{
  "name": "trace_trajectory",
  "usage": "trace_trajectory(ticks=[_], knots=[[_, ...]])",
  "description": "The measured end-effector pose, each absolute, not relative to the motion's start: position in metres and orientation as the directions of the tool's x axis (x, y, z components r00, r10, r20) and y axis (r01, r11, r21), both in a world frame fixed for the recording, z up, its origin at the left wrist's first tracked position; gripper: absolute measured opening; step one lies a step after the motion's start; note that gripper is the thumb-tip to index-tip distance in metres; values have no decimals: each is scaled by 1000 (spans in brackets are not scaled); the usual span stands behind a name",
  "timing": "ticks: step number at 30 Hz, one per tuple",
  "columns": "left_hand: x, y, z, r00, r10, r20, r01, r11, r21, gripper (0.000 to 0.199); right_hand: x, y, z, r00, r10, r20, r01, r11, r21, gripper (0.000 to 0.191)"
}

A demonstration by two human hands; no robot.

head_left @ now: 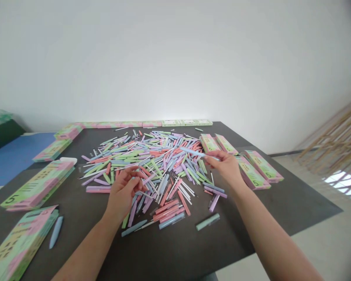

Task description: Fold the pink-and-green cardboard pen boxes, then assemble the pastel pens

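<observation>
The right hand [226, 167] is closed on a pale blue pen [193, 153], which is pinched between thumb and fingertips. With 12 o'clock taken as straight ahead of the wearer, the pen's long axis runs almost level, its tip pointed toward 9 o'clock and out over the right side of a loose pile of pastel pens [146, 168]. The pen is held by the right hand alone; the left hand [123, 192] is kept apart from it, at about 9 o'clock from the right hand. The left hand is half curled above the near part of the pile, fingers bent inward, and whether anything is gripped cannot be told, as the fingers hide it. The pile is spread at 12 o'clock on a dark table [175, 253], with pink, lilac, green and blue pens crossing at all angles. Pink-and-green boxes [36, 185] printed with a 5 are ranged along the far edge and at 9 and 2 o'clock. A lone blue pen [56, 232] is seen at 8 o'clock, beside a box
</observation>
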State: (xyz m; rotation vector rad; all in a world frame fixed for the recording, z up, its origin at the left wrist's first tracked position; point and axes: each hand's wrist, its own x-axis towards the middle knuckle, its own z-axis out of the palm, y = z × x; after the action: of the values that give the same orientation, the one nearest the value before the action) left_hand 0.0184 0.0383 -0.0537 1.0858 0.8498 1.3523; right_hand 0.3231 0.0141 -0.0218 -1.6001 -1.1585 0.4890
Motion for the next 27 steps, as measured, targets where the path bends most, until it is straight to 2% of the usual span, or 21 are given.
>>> trace_trajectory(ticks=[3,7,10,13,14,16,19,23,27], knots=[[18,37,-56,68,980,189,-142,-178,974,28,346,0,-39,553,794,254,544,-113,-832,36],[18,38,-59,83,961,265,107,-273,956,23,364,-16,-62,627,724,288,657,-293,-694,30],[17,39,-58,99,958,268,237,-284,929,22,368,-24,-69,629,726,278,704,-381,-600,28],[17,39,-52,141,954,263,434,-298,850,20,371,-30,-73,615,749,246,729,-420,-540,31],[16,39,-50,157,953,261,505,-304,808,20,373,-30,-75,614,755,229,735,-442,-514,33],[13,36,-46,191,950,246,639,-311,704,21,376,-30,-81,613,767,190,771,-527,-358,35],[0,27,-42,185,960,212,813,-271,516,25,380,-28,-90,583,800,142,804,-542,-243,39],[-35,9,-38,39,985,171,968,-79,239,27,382,-27,-95,533,830,164,843,-503,-192,40],[-72,-7,-35,-106,983,152,994,106,13,32,380,-27,-94,507,845,170,860,-484,-162,38]])
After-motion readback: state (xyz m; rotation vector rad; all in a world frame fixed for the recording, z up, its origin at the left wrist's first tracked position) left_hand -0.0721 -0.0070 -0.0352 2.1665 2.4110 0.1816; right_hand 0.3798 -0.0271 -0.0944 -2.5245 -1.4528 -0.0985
